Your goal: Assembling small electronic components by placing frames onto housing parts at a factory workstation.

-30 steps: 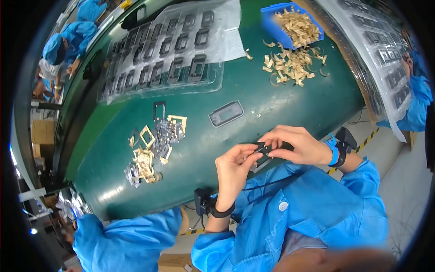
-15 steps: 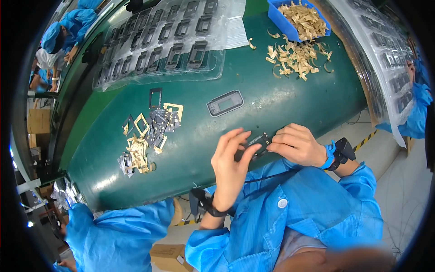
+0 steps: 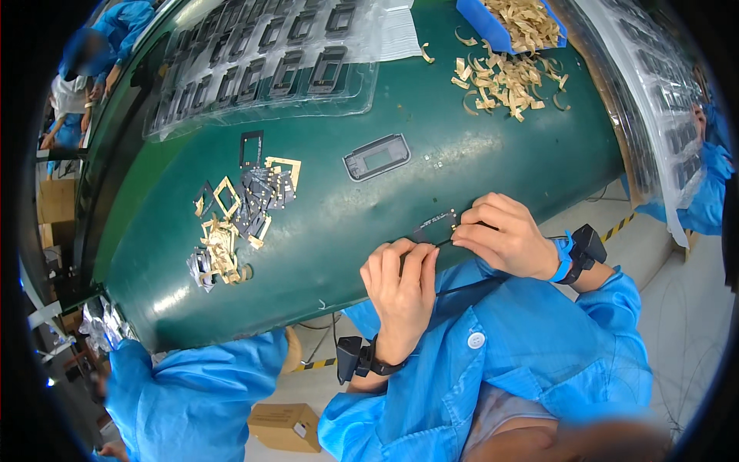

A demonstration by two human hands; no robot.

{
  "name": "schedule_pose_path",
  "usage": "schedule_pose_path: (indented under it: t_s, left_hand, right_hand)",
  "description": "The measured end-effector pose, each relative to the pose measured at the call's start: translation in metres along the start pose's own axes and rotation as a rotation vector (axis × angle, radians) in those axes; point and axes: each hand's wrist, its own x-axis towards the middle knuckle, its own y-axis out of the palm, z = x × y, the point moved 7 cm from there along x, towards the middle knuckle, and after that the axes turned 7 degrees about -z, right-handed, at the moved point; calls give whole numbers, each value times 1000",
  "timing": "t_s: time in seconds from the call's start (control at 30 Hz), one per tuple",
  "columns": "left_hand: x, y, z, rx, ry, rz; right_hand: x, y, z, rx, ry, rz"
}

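A thin black rectangular frame piece (image 3: pixel 436 221) with small light marks is stretched between my two hands, just over the near side of the green table. My left hand (image 3: pixel 400 286) is closed, its fingertips pinching the frame's lower left side. At the right end, my right hand (image 3: pixel 502 233) pinches the same frame between thumb and fingers. Beyond them lies a grey plastic housing (image 3: pixel 397 158) with a rectangular opening, flat on the table. To the left is a loose heap of black frame pieces (image 3: pixel 258 202), mixed with tan paper frames (image 3: pixel 225 199).
Clear trays of dark housings (image 3: pixel 369 81) stand at the back left. A blue bin (image 3: pixel 479 25) of curled tan strips is at the back right, with strips (image 3: pixel 504 85) spilled before it. A co-worker's blue sleeve (image 3: pixel 215 377) is at lower left; another tray (image 3: pixel 654 92) stands right.
My left hand has rolled over, its fingers now closing down on the frame's lower edge, where they were spread before. My right hand keeps its pinch. The whole view has shifted slightly.
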Motion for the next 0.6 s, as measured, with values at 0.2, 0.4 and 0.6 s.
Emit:
schedule_pose_path:
  t_s: [0.2, 0.4, 0.6]
  left_hand:
    - [5, -1, 7, 48, -149, 97]
    - [10, -2, 10, -8, -186, 151]
    - [14, -2, 18, 1, -304, 180]
  right_hand:
    - [8, 2, -10, 70, 238, 94]
    - [19, 6, -17, 73, 338, 293]
    - [32, 14, -29, 64, 477, 500]
